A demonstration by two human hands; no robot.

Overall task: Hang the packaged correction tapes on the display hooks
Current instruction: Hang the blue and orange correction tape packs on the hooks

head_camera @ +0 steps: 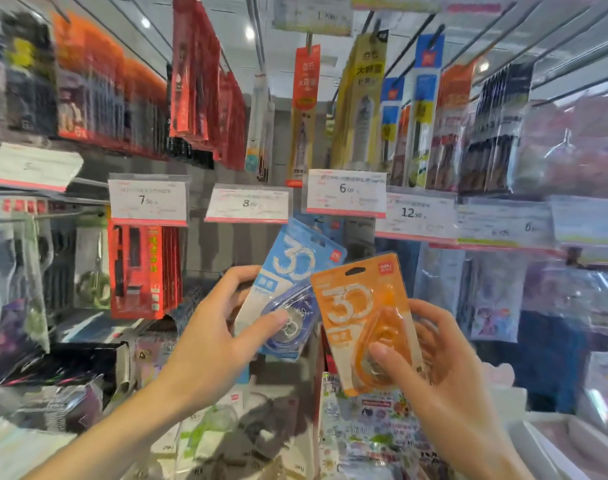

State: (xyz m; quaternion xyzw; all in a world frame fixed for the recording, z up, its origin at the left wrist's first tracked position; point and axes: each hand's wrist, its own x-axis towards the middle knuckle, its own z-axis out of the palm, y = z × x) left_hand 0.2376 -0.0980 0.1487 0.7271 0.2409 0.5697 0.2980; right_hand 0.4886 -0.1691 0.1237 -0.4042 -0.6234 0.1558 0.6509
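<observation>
My left hand (219, 327) grips a blue packaged correction tape (288, 282), thumb across its clear blister, tilted to the right. My right hand (430, 362) holds an orange packaged correction tape (361, 313), thumb pressed on the blister, fingers behind the card. The orange pack overlaps the blue one's right side. Both packs have a hang slot at the top and sit just below the price tags marked 8.00 (248, 203) and 6.00 (345, 192). The display hooks behind those tags are hidden.
Red packs (143, 271) hang under the 7.90 tag at left. Yellow and blue pen packs (361, 102) hang on the upper row. A 12.90 tag (415, 214) is to the right. Sticker sheets (375, 431) and loose packets lie on the shelf below.
</observation>
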